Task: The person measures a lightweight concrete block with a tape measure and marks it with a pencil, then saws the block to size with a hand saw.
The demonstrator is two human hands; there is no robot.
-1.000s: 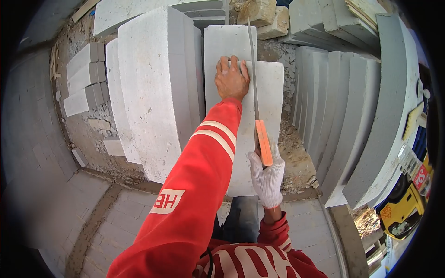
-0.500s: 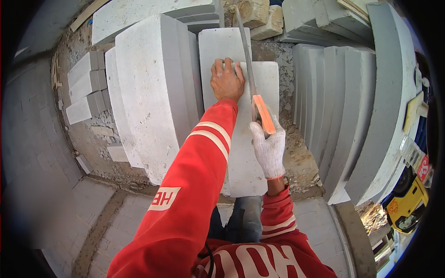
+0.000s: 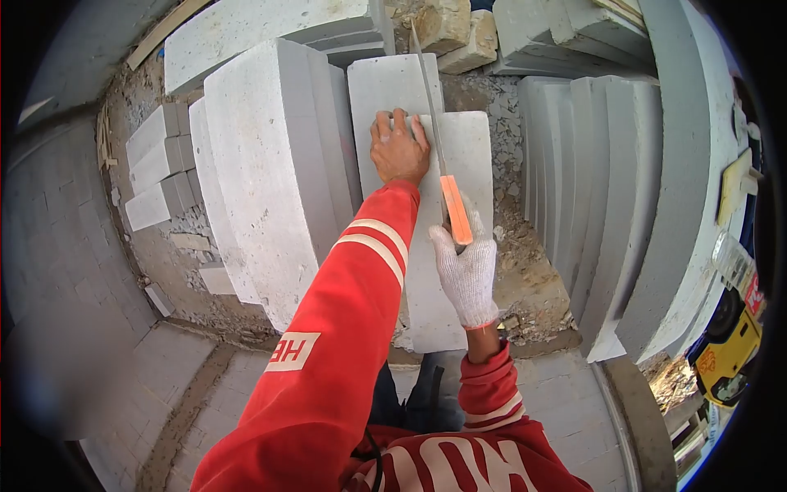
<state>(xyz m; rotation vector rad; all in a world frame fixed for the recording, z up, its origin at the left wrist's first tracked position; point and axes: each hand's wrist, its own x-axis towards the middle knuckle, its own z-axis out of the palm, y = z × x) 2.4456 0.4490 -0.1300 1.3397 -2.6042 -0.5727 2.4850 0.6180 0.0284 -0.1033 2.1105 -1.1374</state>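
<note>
Under my bare left hand (image 3: 399,149) are two pale grey lightweight concrete blocks, and its bent fingers press where they meet. The farther block (image 3: 381,78) reaches away from me; the nearer block (image 3: 434,316) runs back toward my legs. My right hand (image 3: 466,275), in a white knitted glove, is closed round the orange handle (image 3: 456,211) of a hand saw. The narrow saw blade (image 3: 427,90) points away from me along the right side of the farther block. Whether its teeth sit in a cut cannot be made out.
Stacks of large concrete blocks stand at the left (image 3: 254,164) and right (image 3: 607,189). Small offcuts (image 3: 160,164) lie far left. Rubble (image 3: 502,123) covers the ground beside the blocks. A yellow toy-like vehicle (image 3: 728,357) shows at the right edge.
My right hand and the saw have moved slightly back toward me and to the left. My left hand remains on the blocks.
</note>
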